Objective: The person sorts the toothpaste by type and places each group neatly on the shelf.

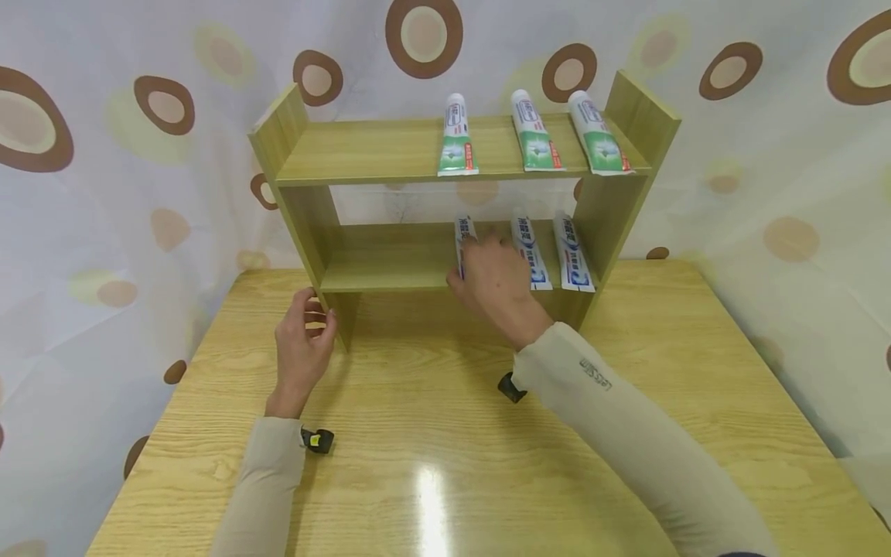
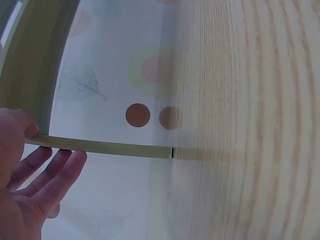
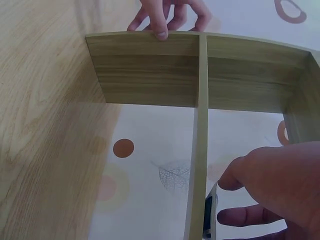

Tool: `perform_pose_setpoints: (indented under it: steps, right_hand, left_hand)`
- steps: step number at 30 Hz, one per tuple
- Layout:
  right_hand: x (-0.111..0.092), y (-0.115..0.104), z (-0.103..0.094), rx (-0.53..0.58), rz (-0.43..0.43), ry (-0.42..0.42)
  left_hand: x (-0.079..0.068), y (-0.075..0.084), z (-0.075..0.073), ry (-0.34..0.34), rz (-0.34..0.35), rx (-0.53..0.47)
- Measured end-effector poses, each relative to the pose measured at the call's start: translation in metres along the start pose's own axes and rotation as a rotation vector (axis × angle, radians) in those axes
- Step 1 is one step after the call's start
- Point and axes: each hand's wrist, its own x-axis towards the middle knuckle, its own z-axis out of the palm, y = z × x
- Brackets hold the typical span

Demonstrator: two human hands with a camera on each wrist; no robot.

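My left hand (image 1: 304,348) holds the front edge of the left side panel (image 2: 105,147) of a two-tier wooden shelf, thumb on one face and fingers on the other. Over the lower tier, my right hand (image 1: 497,286) grips a white-and-blue toothpaste tube (image 1: 465,226), the leftmost of three there. Its thumb is at the tube's side and the other fingers are curled over it, as the right wrist view shows at the tube's end (image 3: 213,212). The hand hides much of this tube in the head view. Right beside it lies the middle blue toothpaste tube (image 1: 530,251).
Another blue toothpaste tube (image 1: 574,255) lies at the lower tier's right end. Three green-and-white tubes, including the left one (image 1: 456,139), rest on the upper tier (image 1: 369,151). The shelf stands on a wooden table (image 1: 390,433) before a patterned curtain (image 1: 174,46).
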Motion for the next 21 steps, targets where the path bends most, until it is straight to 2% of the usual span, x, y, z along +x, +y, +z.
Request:
perform_pose_setpoints:
  steps: [5,12,18,21]
  right_hand:
    - [-0.008,-0.001,0.000,0.005,-0.030,0.025]
    - [-0.022,-0.001,-0.004,0.029,-0.004,0.004]
    - [-0.035,0.005,-0.002,0.022,-0.062,0.084]
    - [-0.041,0.007,0.000,0.033,-0.079,0.112]
  left_hand:
    - [-0.002,-0.001,-0.002,0.006,0.008,0.000]
    - [-0.003,-0.002,-0.003,0.015,0.011,0.018]
    - [-0.008,-0.003,-0.002,0.001,-0.016,0.016]
    - [-0.009,-0.003,-0.002,0.003,-0.008,0.017]
